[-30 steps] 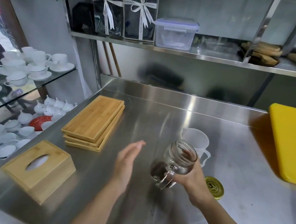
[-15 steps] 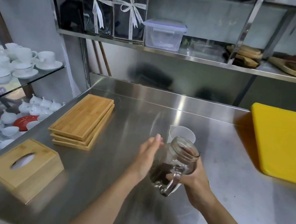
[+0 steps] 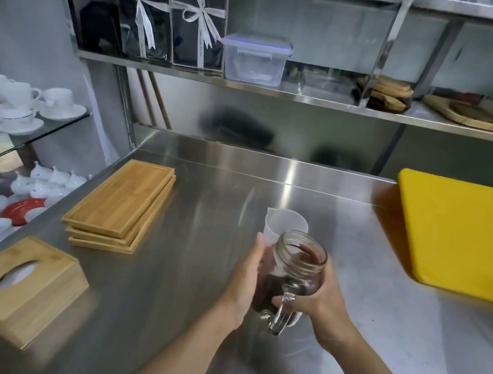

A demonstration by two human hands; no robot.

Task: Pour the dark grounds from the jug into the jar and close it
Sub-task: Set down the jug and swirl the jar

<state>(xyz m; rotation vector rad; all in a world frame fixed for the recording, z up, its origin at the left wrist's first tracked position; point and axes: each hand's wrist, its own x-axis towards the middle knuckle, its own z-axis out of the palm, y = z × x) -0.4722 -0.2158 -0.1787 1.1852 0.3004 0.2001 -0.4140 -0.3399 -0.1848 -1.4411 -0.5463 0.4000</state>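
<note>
- Jar [image 3: 291,274]: glass, w/ handle, lid off, tilted, held above worktop [image 3: 190,273]; dark grounds [image 3: 269,287] banked in lower part.
- Jug [image 3: 285,225]: white, just behind jar, standing on worktop, looks empty; pour judged done.
- Risk 1: mouth open + tilt → grounds could spill onto worktop if tipped further.
- Risk 2: smooth glass, grip by body only, not handle → possible slip.
- Risk 3: lid not in view; reaching for it would leave one hand carrying jar.
- Right hand [image 3: 317,303]: curled round jar's right side, fingertips by handle.
- Left hand [image 3: 245,277]: flat, fingers straight, palm against jar's left side.
</note>
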